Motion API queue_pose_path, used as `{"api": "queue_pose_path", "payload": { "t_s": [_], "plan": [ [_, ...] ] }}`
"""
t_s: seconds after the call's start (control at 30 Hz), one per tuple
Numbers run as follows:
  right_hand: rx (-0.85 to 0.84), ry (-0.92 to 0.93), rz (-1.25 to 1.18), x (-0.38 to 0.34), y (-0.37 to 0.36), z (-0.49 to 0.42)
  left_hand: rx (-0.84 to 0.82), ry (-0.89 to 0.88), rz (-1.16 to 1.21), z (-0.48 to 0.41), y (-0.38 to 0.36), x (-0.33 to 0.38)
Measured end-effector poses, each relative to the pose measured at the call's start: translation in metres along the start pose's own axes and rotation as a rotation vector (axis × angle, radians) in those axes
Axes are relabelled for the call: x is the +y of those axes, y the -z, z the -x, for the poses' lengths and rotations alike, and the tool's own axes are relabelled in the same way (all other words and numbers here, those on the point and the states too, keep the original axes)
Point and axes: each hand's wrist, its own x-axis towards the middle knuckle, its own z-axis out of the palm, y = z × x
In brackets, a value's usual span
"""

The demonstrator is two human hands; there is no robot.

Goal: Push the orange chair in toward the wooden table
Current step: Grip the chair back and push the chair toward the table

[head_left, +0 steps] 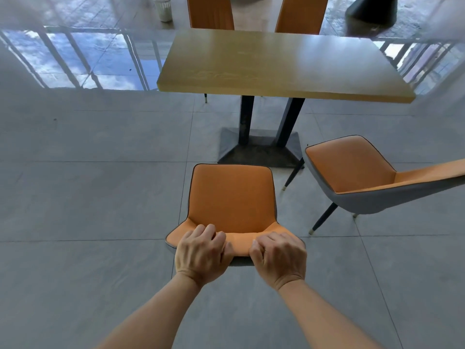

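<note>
An orange chair [231, 197] with a grey shell stands on the floor right below me, its seat facing the wooden table [276, 64]. The seat's front edge lies just short of the table's dark pedestal base [259, 149], clear of the tabletop. My left hand [201, 255] grips the top of the backrest on its left side, fingers curled over the edge. My right hand [279, 255] grips the same edge on the right side. The chair's legs are hidden under the seat.
A second orange chair [357, 170] stands to the right, turned at an angle away from the table. Two more orange chair backs [210, 12] rise behind the table's far side. A white bin [163, 8] sits far left on the glossy tiled floor.
</note>
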Motion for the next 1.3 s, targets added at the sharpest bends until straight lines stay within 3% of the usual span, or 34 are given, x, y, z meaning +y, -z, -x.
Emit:
{"api": "queue_pose_path", "payload": {
  "t_s": [0.6,1.3],
  "plan": [
    [0.004,-0.004,0.024,0.008,-0.019,-0.082,-0.049,0.031,0.009,-0.082,-0.015,-0.028],
    [0.018,-0.153,0.079,-0.057,-0.051,-0.178,-0.167,-0.047,0.022,-0.174,-0.026,-0.134]
  ]
}}
